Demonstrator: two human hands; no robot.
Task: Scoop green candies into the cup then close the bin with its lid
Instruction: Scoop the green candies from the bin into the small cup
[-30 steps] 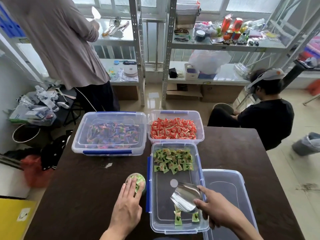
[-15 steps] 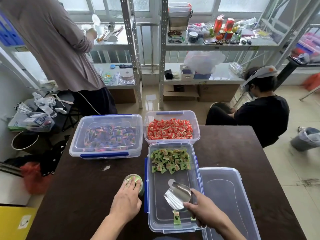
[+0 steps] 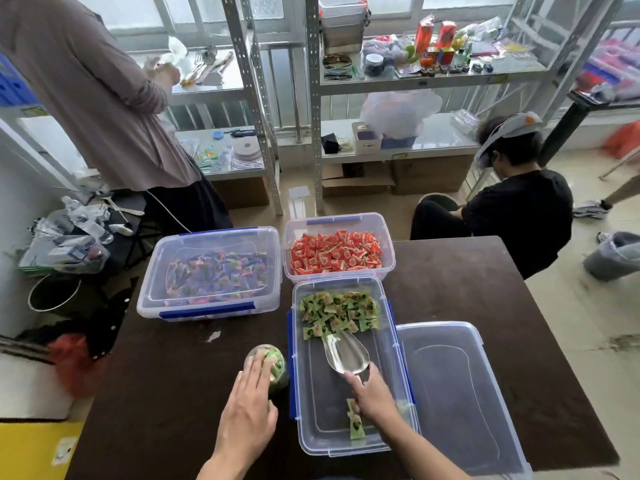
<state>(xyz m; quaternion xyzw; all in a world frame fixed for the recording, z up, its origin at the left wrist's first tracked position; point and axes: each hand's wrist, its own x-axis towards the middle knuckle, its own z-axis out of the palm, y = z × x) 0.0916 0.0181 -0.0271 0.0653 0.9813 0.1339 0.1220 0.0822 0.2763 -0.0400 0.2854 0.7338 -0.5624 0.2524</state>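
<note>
- Head view: the right hand (image 3: 372, 393) is clamped on the handle of a metal scoop (image 3: 344, 353) inside the open bin (image 3: 401, 375); the scoop looks empty and its tip points at the green candies (image 3: 337, 315).
- The green candies lie heaped at the bin's far end; a few loose ones (image 3: 356, 422) lie at the near end, just beside the right hand.
- The left hand (image 3: 247, 412) lies flat with its grip apart, fingers spread over the top of the cup (image 3: 273, 367), clamped on nothing.
- The cup stands on the counter (image 3: 467, 289) just left of the bin and holds green candies.
- The clear lid (image 3: 460, 403) lies on the counter to the right of the bin, touching its side.
- Beyond the bin stands a red-candy bin (image 3: 337, 251), open, touching its far end.
- To the left of that stands a mixed-candy bin (image 3: 211, 271) with its lid on.
- Behind the counter one person (image 3: 104, 98) stands at the shelves (image 3: 313, 98); another (image 3: 519, 209) sits at the far right corner.
</note>
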